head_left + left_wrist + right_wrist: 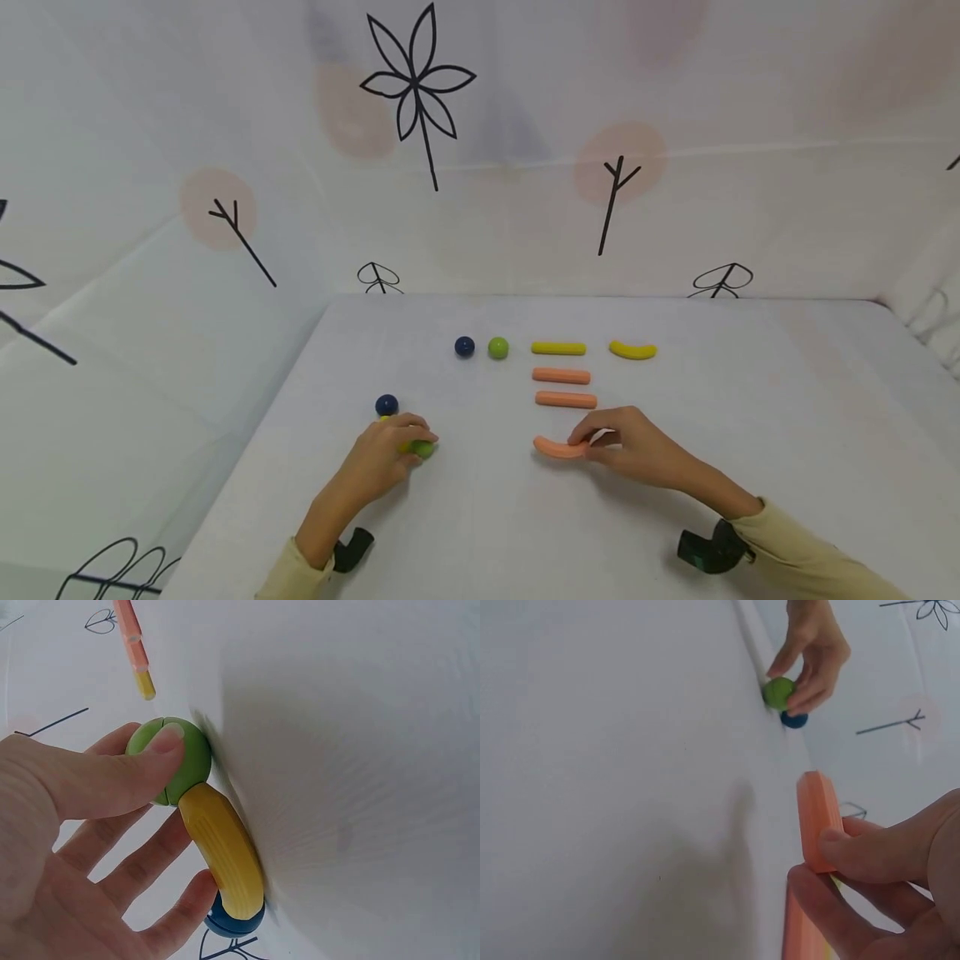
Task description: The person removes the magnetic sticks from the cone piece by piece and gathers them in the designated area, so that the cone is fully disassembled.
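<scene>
My left hand [378,458] pinches a green ball [195,761] between thumb and fingers at the left of the table. The green ball meets one end of a curved yellow stick [229,855]; a dark blue ball [387,405] lies at the stick's other end. In the left wrist view a fingertip is right by the yellow stick. My right hand [637,450] grips a curved orange stick [553,448] by its right end, with thumb and fingers. That stick is close over the table, its left end sticking out of the grasp.
Behind, a dark blue ball [465,347], a green ball [498,348], a straight yellow stick [558,348] and a curved yellow stick [633,350] form a row. Two straight orange sticks [561,376] lie below the straight yellow one. A patterned cloth [510,225] hangs behind the white table [780,400].
</scene>
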`<action>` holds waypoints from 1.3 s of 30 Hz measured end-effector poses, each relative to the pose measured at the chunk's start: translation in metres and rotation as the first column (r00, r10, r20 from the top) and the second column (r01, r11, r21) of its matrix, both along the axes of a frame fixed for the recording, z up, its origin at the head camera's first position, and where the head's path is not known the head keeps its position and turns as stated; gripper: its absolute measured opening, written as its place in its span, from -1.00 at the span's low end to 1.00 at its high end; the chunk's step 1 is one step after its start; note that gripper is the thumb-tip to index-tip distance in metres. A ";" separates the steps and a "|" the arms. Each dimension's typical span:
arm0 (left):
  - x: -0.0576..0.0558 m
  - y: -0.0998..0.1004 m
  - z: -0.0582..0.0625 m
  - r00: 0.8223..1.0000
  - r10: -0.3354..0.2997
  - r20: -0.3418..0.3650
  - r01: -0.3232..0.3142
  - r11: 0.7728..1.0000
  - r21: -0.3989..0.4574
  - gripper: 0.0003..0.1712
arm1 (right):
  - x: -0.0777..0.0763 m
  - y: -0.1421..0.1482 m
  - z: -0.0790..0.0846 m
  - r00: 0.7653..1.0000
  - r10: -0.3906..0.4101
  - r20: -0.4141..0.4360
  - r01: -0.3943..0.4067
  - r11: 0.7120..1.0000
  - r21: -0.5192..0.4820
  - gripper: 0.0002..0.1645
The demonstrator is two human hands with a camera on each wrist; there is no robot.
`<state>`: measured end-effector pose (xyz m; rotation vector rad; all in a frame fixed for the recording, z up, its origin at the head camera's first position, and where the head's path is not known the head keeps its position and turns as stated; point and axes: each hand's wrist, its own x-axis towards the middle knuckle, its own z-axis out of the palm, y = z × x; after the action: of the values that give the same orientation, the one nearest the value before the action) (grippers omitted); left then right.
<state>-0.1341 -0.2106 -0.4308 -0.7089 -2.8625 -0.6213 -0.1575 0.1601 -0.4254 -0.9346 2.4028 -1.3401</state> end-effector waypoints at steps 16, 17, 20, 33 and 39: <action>0.001 0.000 0.000 1.000 -0.008 -0.022 0.008 1.000 0.003 -0.61 | -0.007 0.050 0.015 0.989 -0.107 -0.105 0.116 0.990 0.081 -0.69; 0.001 0.000 0.000 1.000 -0.008 -0.022 0.009 1.000 0.002 -0.61 | -0.007 0.052 0.015 0.987 -0.115 -0.113 0.125 0.988 0.088 -0.68; 0.001 0.000 0.000 1.000 -0.008 -0.023 0.008 1.000 -0.001 -0.61 | -0.010 0.059 0.017 0.983 -0.129 -0.130 0.142 0.985 0.097 -0.67; 0.001 -0.001 -0.001 1.000 0.003 -0.011 -0.003 1.000 0.000 -0.62 | -0.022 0.080 0.015 0.973 -0.191 -0.133 0.207 0.971 0.120 -0.68; 0.001 0.000 -0.001 1.000 0.000 -0.001 0.000 1.000 0.012 -0.62 | -0.031 0.089 0.009 0.969 -0.208 -0.132 0.226 0.965 0.136 -0.67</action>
<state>-0.1327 -0.2111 -0.4320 -0.7074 -2.8549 -0.6380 -0.1886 0.2486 -0.4167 -0.7464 2.7194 -1.1805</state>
